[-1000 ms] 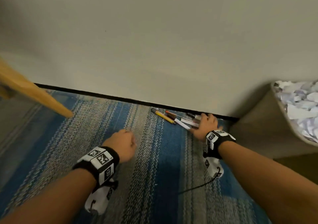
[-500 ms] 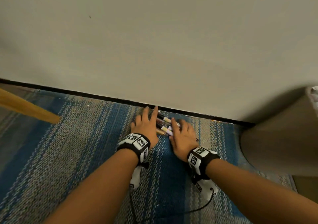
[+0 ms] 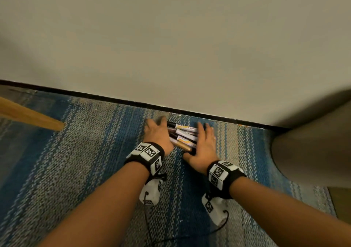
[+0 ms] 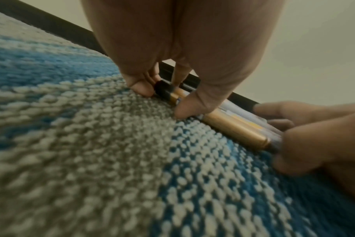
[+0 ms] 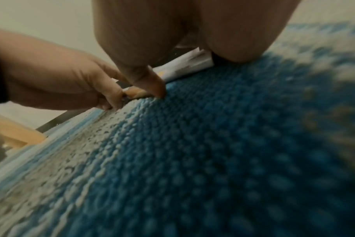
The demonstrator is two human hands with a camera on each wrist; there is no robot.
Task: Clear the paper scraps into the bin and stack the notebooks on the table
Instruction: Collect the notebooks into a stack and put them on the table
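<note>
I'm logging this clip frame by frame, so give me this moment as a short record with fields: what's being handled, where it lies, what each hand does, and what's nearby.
handled: bunch of markers, side by side
where: on the blue-grey carpet, close to the black baseboard
left hand: fingers straight, pressing the markers' left ends
right hand: fingers straight, pressing the right ends
nearby: wooden leg at left; bin wall at right

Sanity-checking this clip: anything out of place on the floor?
Yes: a bundle of white-and-gold markers lies on the blue-and-grey striped carpet against the black baseboard, not on a table. The left hand and right hand press it from both ends.
</note>
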